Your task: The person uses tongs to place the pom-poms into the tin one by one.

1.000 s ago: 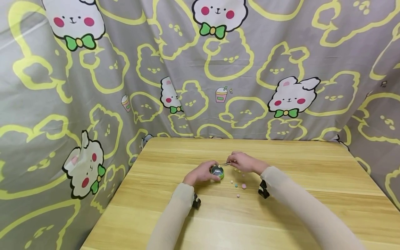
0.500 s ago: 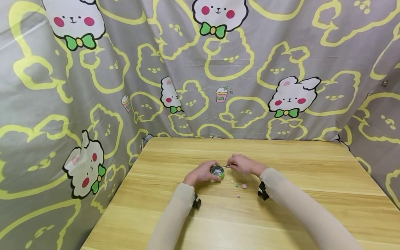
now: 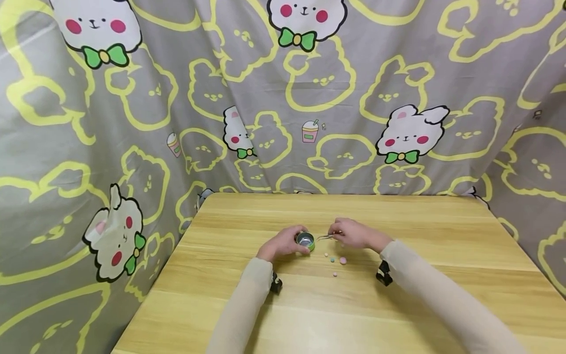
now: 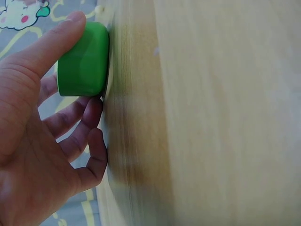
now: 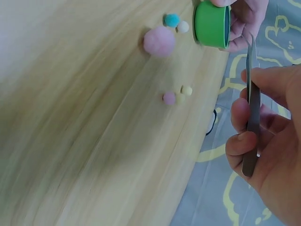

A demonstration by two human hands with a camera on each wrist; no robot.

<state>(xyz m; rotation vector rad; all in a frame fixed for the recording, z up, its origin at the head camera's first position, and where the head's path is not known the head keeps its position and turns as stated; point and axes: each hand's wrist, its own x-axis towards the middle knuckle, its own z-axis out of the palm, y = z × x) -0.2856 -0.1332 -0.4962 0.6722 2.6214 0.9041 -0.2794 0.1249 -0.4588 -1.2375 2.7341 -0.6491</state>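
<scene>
A small green cup [image 3: 306,241] with a shiny metal inside stands on the wooden table [image 3: 398,314]. My left hand [image 3: 283,244] grips it, thumb on one side and fingers curled round the other, as the left wrist view shows on the cup [image 4: 83,59]. My right hand [image 3: 355,235] pinches thin metal tweezers [image 5: 252,108], their tips just right of the cup's rim [image 5: 211,23]; I see nothing between the tips. Loose pom-poms lie right of the cup: a big pink one [image 5: 159,41], a teal one [image 5: 171,20], a white one [image 5: 183,27].
A small pink pom-pom [image 5: 169,98] and a yellow one [image 5: 186,90] lie nearer me. Grey cloth printed with rabbits [image 3: 309,98] hangs behind and on both sides of the table. Black wrist cameras [image 3: 383,274] sit under both sleeves.
My right hand has drawn the tweezers a little to the right, off the cup's mouth. The left hand still holds the cup in place.
</scene>
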